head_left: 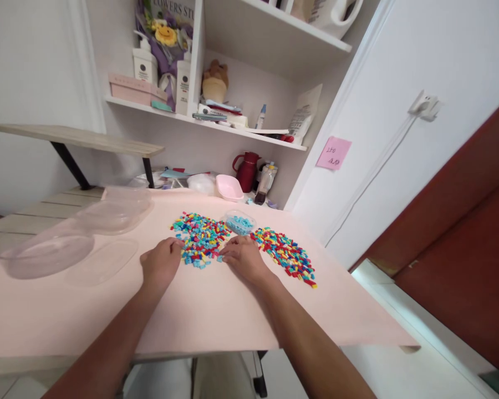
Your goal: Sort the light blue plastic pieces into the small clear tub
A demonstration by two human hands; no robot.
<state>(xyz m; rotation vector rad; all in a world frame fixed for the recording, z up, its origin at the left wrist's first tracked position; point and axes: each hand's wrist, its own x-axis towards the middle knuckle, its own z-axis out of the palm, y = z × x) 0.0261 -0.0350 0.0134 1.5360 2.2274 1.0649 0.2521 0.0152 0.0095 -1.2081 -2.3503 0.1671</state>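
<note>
A pile of small coloured toy bricks (203, 235) is spread on the pink cloth (208, 316). At its left edge is my left hand (161, 265), with the fingers curled in; whatever they hold, if anything, is hidden. My right hand (244, 257) is at the pile's right edge, palm down, with a light blue brick (220, 258) at its fingertips. Just beyond that hand, a clear plastic container (253, 220) holds light blue bricks (239, 224). To the right lies a second pile of mixed red, yellow, blue and teal bricks (285, 252).
Several clear plastic trays (50, 255) lie on the left. A pink bowl (229, 187), a red jug (247, 170) and a bottle (265, 183) stand at the back. Above the left side is a raised wooden shelf (79, 137); white shelving (253, 138) hangs over the back.
</note>
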